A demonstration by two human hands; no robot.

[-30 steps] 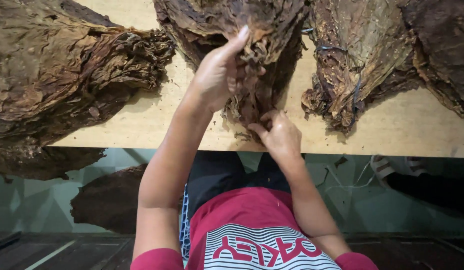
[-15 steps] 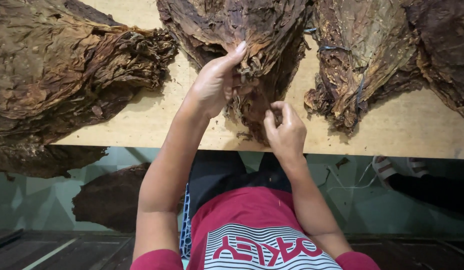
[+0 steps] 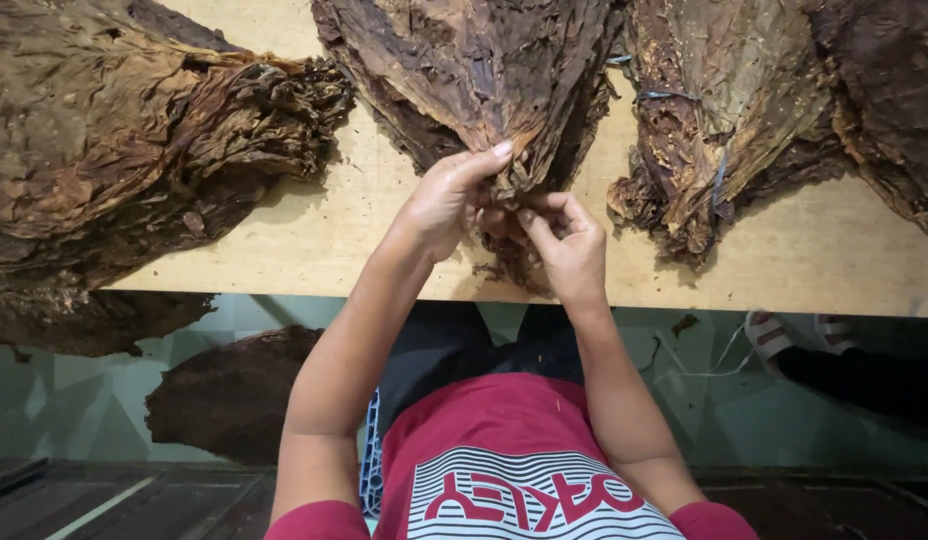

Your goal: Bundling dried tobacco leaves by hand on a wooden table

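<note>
A bundle of dark brown dried leaves (image 3: 464,70) lies in the middle of a pale wooden table (image 3: 784,270), its narrow stem end pointing toward me. My left hand (image 3: 446,200) grips that stem end from the left, fingers curled over it. My right hand (image 3: 564,245) meets it from the right and pinches the same stems with thumb and fingertips. Both hands touch each other at the bundle's tip near the table's front edge.
A large heap of lighter brown leaves (image 3: 124,150) fills the left of the table. Tied leaf bundles (image 3: 724,130) lie at the right. More leaves (image 3: 229,395) sit on the tiled floor below. Another person's sandalled foot (image 3: 774,335) shows at the right.
My left hand has slid down the bundle toward its stem end, and my right hand has risen to meet it. The two hands now close together on the tip.
</note>
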